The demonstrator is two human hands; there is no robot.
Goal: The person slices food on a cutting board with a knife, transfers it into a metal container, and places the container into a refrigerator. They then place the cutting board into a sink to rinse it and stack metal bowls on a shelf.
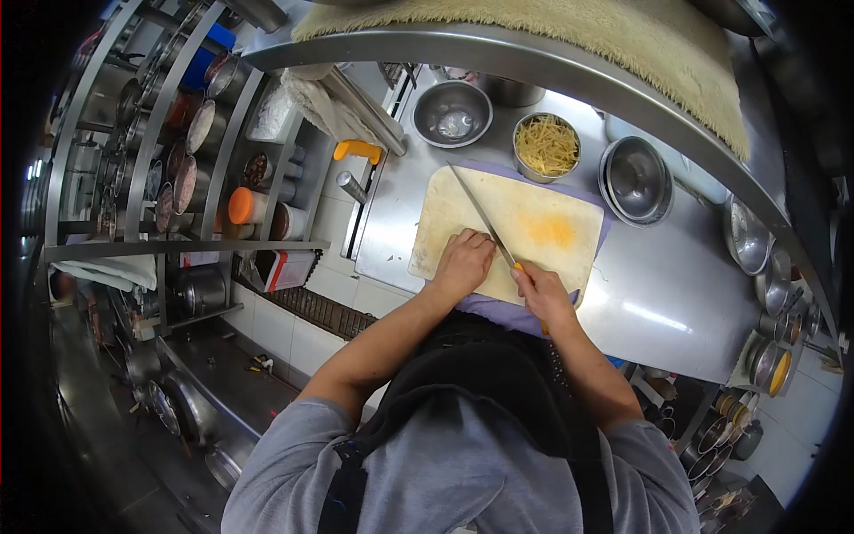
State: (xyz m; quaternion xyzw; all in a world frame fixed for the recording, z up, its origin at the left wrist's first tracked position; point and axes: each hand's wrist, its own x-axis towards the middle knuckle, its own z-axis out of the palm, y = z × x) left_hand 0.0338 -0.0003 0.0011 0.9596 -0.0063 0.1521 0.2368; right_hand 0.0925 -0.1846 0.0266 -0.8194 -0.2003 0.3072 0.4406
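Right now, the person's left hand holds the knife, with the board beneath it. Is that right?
Not quite: the head view shows the right hand holding the knife, with the board beneath it.

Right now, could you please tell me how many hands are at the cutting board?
2: the left hand over the cutting board, the right hand gripping the knife.
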